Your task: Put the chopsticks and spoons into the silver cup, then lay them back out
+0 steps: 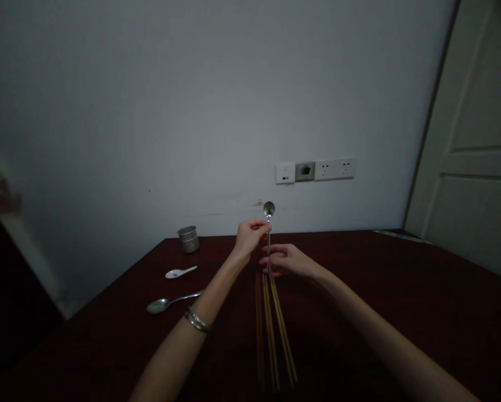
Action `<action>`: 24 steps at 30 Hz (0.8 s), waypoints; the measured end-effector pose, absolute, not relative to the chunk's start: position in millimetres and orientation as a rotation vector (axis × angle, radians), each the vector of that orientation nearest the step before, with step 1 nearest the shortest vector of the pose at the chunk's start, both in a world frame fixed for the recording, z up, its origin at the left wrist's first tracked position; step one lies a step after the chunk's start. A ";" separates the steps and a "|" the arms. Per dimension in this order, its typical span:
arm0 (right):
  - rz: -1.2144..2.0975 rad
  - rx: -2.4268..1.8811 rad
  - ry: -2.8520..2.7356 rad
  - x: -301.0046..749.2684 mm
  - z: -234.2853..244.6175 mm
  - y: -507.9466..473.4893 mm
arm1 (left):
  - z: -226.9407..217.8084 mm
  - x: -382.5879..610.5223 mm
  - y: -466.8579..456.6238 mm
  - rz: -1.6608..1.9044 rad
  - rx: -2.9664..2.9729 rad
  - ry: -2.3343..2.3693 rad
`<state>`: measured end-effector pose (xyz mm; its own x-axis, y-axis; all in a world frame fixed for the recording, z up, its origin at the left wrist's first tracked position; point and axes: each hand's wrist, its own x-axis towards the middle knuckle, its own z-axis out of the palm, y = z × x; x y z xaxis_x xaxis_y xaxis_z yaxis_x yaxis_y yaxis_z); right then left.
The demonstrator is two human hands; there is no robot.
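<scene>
A metal spoon with a small round bowl and a long thin handle stands upright, bowl at the top. My left hand pinches its handle just below the bowl. Lower down, my right hand has its fingers around the handle near its bottom end. Several wooden chopsticks lie on the dark red table, fanned slightly towards me, their far ends just below the spoon.
Left of my arms are a grey metal cup, a white soup spoon and a metal spoon, its handle partly behind my left forearm. The wall with sockets rises behind the table. A door stands right.
</scene>
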<state>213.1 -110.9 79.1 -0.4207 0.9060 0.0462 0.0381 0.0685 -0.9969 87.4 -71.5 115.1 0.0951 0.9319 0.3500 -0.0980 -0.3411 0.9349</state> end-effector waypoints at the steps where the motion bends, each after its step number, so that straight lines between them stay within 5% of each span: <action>1: 1.485 -0.959 -1.606 214.5 77.0 -110.1 | 112.8 88.9 -71.6 1.423 1.443 0.875; 8: 1.487 -0.946 -1.606 216.4 77.3 -106.0 | 101.4 90.9 -64.3 1.482 1.567 0.898; 13: 1.370 -0.976 -1.577 224.7 82.9 -102.7 | 104.1 82.6 -74.2 1.671 2.362 1.163; 18: 1.147 -1.054 -1.776 237.1 94.3 -105.6 | 113.7 80.3 -93.8 1.206 3.229 1.035; 24: 0.639 -1.227 -1.940 250.0 104.8 -106.4 | 110.0 80.7 -90.2 1.001 3.237 1.066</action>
